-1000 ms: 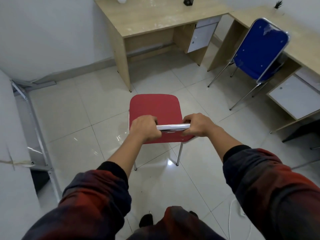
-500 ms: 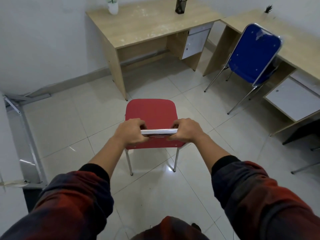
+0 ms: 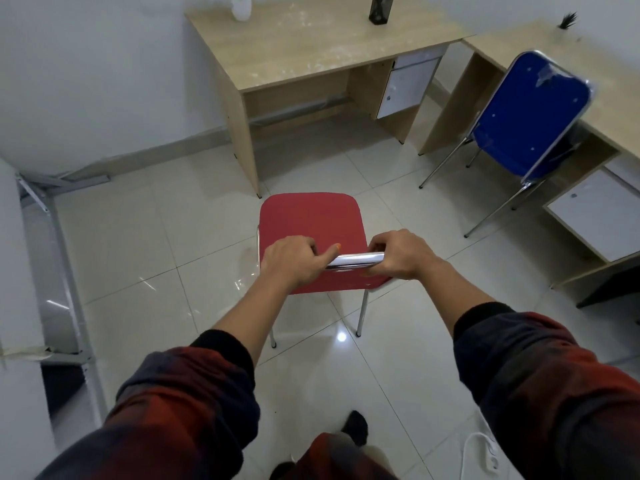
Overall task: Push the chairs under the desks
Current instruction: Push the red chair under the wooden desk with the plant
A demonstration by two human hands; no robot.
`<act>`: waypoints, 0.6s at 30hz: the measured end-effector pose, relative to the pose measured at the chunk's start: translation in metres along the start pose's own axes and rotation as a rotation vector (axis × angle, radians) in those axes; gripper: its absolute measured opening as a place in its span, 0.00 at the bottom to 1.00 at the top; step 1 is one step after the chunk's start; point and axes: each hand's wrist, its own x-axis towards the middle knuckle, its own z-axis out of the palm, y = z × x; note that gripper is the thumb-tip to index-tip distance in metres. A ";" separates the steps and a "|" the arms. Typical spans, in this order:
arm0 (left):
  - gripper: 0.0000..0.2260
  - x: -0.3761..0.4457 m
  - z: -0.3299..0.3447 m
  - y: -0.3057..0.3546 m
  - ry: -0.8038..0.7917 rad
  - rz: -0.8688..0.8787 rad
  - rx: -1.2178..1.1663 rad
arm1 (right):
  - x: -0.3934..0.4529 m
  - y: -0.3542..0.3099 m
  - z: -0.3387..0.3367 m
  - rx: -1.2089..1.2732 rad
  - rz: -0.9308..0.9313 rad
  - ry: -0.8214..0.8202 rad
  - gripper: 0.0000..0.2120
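A red chair (image 3: pixel 311 223) with chrome legs stands on the tiled floor in front of me, seen from above and behind. My left hand (image 3: pixel 294 259) and my right hand (image 3: pixel 396 254) both grip the chrome top bar of its backrest, one at each end. The chair's front edge is just short of the near left leg of a wooden desk (image 3: pixel 311 46) against the far wall. A blue chair (image 3: pixel 530 112) sits partly under a second wooden desk (image 3: pixel 609 98) on the right.
A white vase (image 3: pixel 240 6) and a dark pen holder (image 3: pixel 379 8) stand on the far desk. White drawer units hang under both desks. A metal frame (image 3: pixel 65 271) lies along the left wall. A white cable (image 3: pixel 481 452) trails on the floor at bottom right.
The red chair and I have moved forward toward the far desk; its front now nears the desk's left leg. Both hands keep their grip on the backrest bar.
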 end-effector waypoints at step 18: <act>0.30 0.072 0.005 -0.005 -0.072 0.162 0.007 | 0.015 0.022 -0.001 0.104 0.083 0.081 0.28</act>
